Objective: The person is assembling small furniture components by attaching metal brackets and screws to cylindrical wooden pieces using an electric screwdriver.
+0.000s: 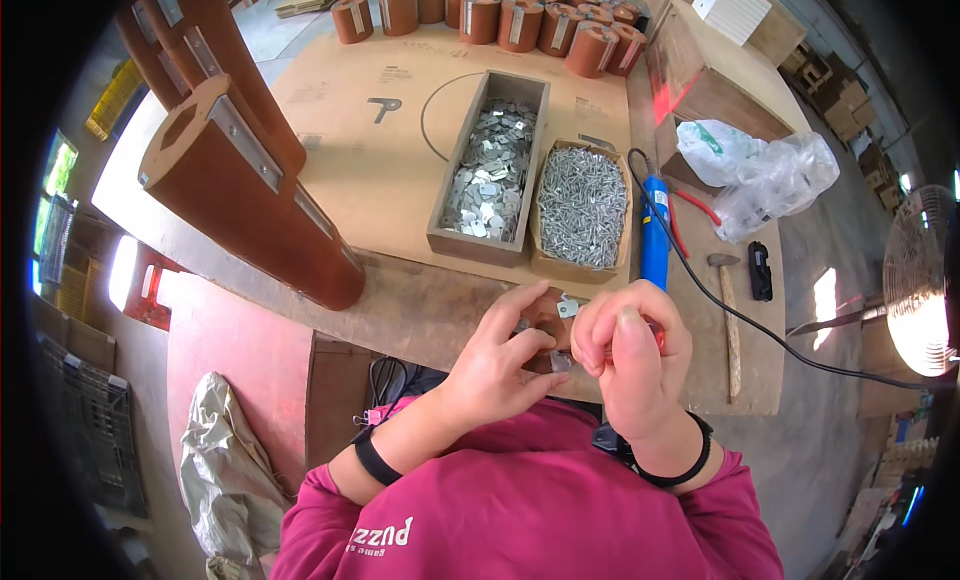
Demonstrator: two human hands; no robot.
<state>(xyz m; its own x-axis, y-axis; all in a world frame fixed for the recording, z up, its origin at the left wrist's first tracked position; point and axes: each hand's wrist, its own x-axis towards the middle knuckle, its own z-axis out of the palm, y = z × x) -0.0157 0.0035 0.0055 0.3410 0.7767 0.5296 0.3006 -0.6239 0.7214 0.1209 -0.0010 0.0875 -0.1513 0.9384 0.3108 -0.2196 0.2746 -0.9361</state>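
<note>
My left hand [500, 365] is curled round a brown piece [545, 315] at the near table edge, its fingers and thumb gripping the side. Small metal tabs [568, 307] sit on that piece, one at its far side and another by my left thumb. My right hand [640, 355] is closed just to the right, over the piece. A bit of red handle [657, 333] shows between its fingers; the rest of that tool is hidden. Ahead of both hands stand a long box of flat metal tabs [436, 223] and a carton of screws [541, 257].
Tall brown columns with metal strips [255, 200] stand at left. Several short brown cylinders [520, 25] line the far side. At right are a blue power tool [655, 230] with a black cable, a hammer [730, 320], a black object [761, 272], plastic bags [780, 180] and a fan [920, 280].
</note>
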